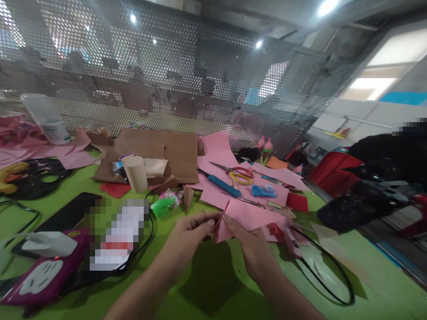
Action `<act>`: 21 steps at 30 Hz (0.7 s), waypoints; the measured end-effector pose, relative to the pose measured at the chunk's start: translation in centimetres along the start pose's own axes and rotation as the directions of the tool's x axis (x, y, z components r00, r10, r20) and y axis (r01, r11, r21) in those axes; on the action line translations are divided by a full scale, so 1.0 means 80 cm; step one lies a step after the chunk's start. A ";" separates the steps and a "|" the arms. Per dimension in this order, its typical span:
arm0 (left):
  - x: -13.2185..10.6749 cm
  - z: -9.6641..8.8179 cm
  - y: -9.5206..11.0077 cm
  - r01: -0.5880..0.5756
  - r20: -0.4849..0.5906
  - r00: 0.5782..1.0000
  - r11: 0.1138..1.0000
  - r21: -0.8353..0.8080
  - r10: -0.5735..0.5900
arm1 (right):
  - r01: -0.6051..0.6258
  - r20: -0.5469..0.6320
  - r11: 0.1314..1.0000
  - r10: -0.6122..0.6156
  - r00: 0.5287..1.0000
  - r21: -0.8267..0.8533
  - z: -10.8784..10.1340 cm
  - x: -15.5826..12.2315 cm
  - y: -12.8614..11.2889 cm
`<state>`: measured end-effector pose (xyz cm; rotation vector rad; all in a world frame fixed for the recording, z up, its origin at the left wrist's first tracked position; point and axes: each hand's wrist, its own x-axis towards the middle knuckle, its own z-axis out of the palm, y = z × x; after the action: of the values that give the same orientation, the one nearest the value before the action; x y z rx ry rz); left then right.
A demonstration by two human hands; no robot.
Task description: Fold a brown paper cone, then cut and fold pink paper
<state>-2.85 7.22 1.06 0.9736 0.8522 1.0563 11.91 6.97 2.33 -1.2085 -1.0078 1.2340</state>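
A folded piece of pink paper (251, 216) is held up over the green table, its pointed end toward the right. My left hand (196, 229) pinches its left edge between thumb and fingers. With the thumb on the near face, my right hand (245, 238) grips the same paper from below; the fingers behind it are hidden. Just past the paper lie a blue-handled cutter (223, 185), scissors with red and yellow handles (238, 173) and a small blue item (263, 191). A pink corded tool, perhaps a glue gun (291, 240), rests right of my right hand.
Left on the green table (207, 284) are a purple power strip (43, 271), a cardboard tube (135, 174) and a green item in clear wrap (165, 203). Brown cardboard (176, 155) lies behind, before a perforated metal screen (160, 71). A black cable (347, 284) loops at right.
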 end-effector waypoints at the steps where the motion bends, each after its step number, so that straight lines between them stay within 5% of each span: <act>1: 0.000 -0.001 -0.001 -0.001 0.003 1.000 1.000 0.014 0.001 | 0.012 -0.006 1.000 -0.012 1.000 0.010 0.000 0.000 0.000; 11: -0.005 0.003 0.005 -0.020 0.112 0.993 0.998 -0.058 0.027 | -0.057 0.021 0.996 0.056 0.998 0.073 0.000 -0.002 -0.002; 15: -0.006 0.005 0.000 -0.168 0.128 0.981 0.969 0.182 0.146 | -0.040 -0.009 0.995 0.041 0.999 0.093 0.001 -0.001 -0.004; 21: -0.004 0.001 -0.010 -0.426 0.102 0.891 0.740 0.520 0.442 | -0.034 0.014 0.999 0.034 0.999 -0.007 -0.001 -0.005 -0.006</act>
<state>-2.61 6.73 0.41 1.6988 0.9922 1.2581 11.98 6.57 2.86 -1.2282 -1.0059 1.2676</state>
